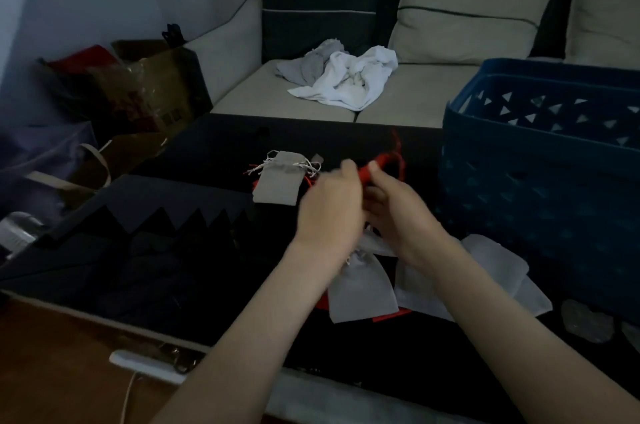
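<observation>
Left grip [329, 203], right grip [398, 212] both pinch red pouch [382, 161] over dark table [207, 160]; grey pouch [277, 182] nearby.

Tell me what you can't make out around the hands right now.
Head view only:
1. red pouch: mostly hidden by the left hand and right hand pinching it; opening unseen.
2. fingertips: motion-blurred.
3. blue basket: contents hidden by its wall; right side cut by the frame edge.
4. dark tabletop: too dim for detail.

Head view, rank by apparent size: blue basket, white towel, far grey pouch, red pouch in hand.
1. blue basket
2. white towel
3. far grey pouch
4. red pouch, though the left hand and right hand hide much of it
</observation>
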A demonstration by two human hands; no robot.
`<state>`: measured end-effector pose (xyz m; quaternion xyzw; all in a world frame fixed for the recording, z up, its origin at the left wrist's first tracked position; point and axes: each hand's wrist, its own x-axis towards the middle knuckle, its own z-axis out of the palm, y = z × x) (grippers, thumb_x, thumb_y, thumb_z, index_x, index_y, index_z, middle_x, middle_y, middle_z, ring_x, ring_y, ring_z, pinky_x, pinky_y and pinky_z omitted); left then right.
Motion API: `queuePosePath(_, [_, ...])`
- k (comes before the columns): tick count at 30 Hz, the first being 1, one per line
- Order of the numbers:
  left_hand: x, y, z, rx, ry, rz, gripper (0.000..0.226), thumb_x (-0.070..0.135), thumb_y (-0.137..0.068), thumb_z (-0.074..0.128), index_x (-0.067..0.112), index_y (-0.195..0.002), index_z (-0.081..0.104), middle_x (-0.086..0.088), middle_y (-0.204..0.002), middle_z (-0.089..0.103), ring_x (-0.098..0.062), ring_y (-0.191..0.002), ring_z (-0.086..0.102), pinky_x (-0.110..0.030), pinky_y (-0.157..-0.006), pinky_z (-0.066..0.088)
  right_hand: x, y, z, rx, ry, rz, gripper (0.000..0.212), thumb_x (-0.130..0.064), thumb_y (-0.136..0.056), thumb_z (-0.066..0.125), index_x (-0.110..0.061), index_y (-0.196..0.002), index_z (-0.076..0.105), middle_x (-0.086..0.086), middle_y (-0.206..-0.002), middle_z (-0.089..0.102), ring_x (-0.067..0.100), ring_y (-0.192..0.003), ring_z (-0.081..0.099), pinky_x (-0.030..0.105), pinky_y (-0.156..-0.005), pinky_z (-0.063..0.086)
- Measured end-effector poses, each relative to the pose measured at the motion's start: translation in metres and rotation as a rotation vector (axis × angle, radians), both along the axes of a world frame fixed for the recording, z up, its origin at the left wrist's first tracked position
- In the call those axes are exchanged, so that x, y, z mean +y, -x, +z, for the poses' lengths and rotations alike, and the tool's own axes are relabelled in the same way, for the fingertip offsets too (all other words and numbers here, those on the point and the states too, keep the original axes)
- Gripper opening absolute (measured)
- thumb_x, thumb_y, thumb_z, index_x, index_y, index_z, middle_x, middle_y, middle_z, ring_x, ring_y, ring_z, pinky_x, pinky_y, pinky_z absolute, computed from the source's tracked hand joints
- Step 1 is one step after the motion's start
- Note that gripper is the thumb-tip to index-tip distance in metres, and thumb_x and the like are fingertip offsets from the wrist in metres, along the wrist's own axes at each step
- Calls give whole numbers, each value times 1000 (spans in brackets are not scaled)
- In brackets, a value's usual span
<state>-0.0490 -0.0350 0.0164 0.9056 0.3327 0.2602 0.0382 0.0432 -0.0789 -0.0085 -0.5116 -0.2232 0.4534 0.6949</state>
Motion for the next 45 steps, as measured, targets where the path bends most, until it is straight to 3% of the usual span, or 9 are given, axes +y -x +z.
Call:
queuePosePath(3, [-49, 5, 4, 110, 208, -143, 14, 14, -97, 45, 12, -109, 50, -9, -109, 60, -29, -101, 59, -36, -75, 43, -25, -9, 12, 246, -48, -191, 21, -26, -97, 51, -9, -105, 61, 9, -97, 69, 18, -86, 67, 31, -73, 52])
queuePosePath(7, [-69, 7, 3, -187, 616, -63, 34, 43, -99, 40, 15, -99, 60, -7, -101, 65, -26, -100, 59, -39, -85, 47, -65, -20, 13, 63, -1, -291, 17, -15, -99, 45, -9, -103, 60, 8, -92, 67, 16, -76, 67, 30, -64, 54])
queuePosePath(11, [-84, 0, 10, -87, 852, 16, 62, 53, -100, 18, 12, -116, 60, -12, -122, 58, -29, -120, 49, -41, -103, 36, -100, -19, 4, -43, 112, -320, 20, -13, -96, 51, -4, -111, 60, 12, -95, 68, 22, -82, 65, 34, -74, 54])
queuePosePath(14, [-106, -8, 10, -125, 1105, -62, 60, 51, -101, 16, 13, -123, 56, -2, -118, 60, -17, -110, 54, -29, -90, 39, -119, -15, -1, -103, 104, -344, 17, -13, -95, 52, -5, -109, 60, 10, -90, 67, 17, -76, 65, 28, -66, 55])
queuePosePath(18, [-119, -21, -4, -446, 1356, -87, 47, 48, -101, 27, 17, -85, 58, -2, -80, 64, -14, -71, 61, -26, -69, 50, -134, -14, -15, -194, 122, -334, 22, -16, -95, 53, -4, -112, 60, 15, -99, 68, 20, -82, 66, 26, -67, 54])
queuePosePath(26, [-117, -33, -14, -887, 1412, -209, 29, 37, -100, 42, 24, -103, 68, -1, -107, 69, -15, -97, 66, -31, -84, 55, -131, -18, -11, -132, 29, -307, 38, -41, -98, 44, -13, -100, 68, 10, -94, 71, 19, -83, 68, 32, -74, 55])
queuePosePath(36, [-92, -26, -17, -1254, 1614, -293, 36, 27, -102, 36, 15, -69, 47, 4, -62, 65, -11, -71, 66, -28, -74, 50, -135, -37, 0, 271, -462, -307, 19, -28, -85, 45, -14, -73, 44, -1, -59, 57, 12, -65, 64, 26, -71, 56])
queuePosePath(41, [-93, -25, -22, -1120, 1478, -242, 40, 26, -104, 32, 15, -68, 46, 8, -43, 37, -8, -46, 50, -21, -58, 47, -137, -30, 3, 89, -389, -170, 23, -21, -95, 39, -10, -76, 45, -4, -48, 34, 10, -49, 41, 22, -58, 49])
queuePosePath(45, [-96, -25, -29, -828, 1277, -196, 38, 25, -104, 32, 14, -79, 58, 11, -40, 37, -2, -43, 41, -23, -62, 38, -134, -25, 1, -320, -178, -189, 19, -9, -100, 37, -7, -88, 51, -5, -49, 39, 9, -49, 38, 26, -58, 37])
